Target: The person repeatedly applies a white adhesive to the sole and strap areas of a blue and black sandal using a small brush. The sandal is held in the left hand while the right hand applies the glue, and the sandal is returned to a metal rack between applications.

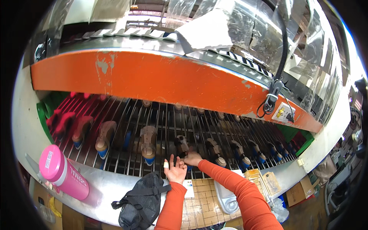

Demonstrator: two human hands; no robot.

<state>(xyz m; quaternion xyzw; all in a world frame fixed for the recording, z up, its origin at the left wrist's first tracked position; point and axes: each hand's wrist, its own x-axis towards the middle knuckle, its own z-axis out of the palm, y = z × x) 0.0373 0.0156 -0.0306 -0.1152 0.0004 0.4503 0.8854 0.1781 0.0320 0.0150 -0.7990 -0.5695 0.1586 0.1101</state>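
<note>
Right hand (193,158) grips a dark sandal (182,146) on the wire rack (168,122), near its front edge; left hand (175,170) hovers open beside. Gaps separate neighbouring sandals (148,141). Orange hood (153,78) overhangs closely.

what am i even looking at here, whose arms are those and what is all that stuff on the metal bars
The picture comes from a fisheye camera on a person's head, looking down, so straight edges bend. The two orange-sleeved arms are that person's own. The right hand rests on a dark sandal lying on a rack of metal rods under an orange hood. The left hand hovers open beside it, one finger taped. More sandals sit in a row along the rods. On the near ledge lie a pink bottle and a black mesh bag.
</note>
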